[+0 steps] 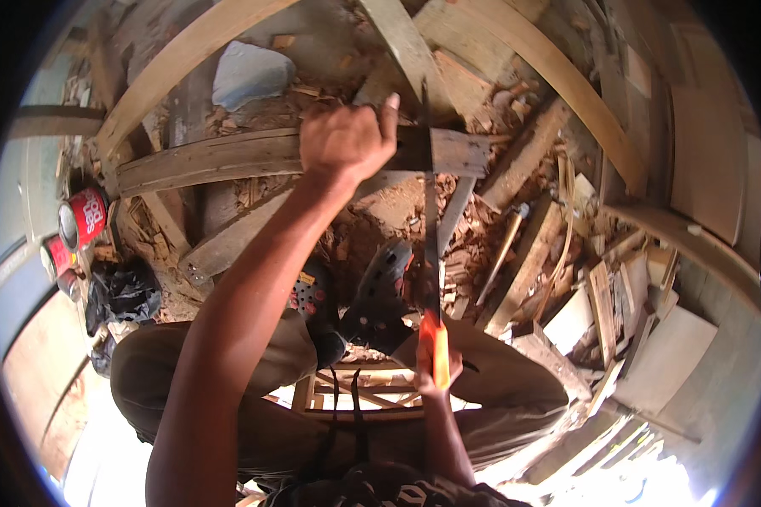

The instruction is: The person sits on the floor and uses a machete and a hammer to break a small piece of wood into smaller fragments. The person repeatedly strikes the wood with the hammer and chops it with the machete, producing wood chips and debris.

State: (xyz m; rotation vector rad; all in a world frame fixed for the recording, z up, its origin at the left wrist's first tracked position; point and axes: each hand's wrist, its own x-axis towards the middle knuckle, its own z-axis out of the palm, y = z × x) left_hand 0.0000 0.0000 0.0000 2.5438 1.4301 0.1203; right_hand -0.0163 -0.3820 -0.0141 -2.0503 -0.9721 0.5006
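My left hand (347, 145) presses down on a worn wooden board (211, 165), its fingers curled over the board and its thumb sticking up. The board lies crosswise in front of me. Gripped in my right hand (424, 365) is the orange handle of a handsaw (432, 245). Its long dark blade points away from me and crosses the board near the right end, just right of my left thumb. Whether the teeth have cut into the wood cannot be made out. Below the board are my dark clogs (380, 287).
Wood chips and offcuts (604, 313) cover the ground, mostly at right. A slim tool with a tan shaft (503, 253) lies there. Red cans (84, 218) and a black plastic bag (123, 291) sit at left. Beyond the board are a pale block (252, 74) and curved timbers (558, 72).
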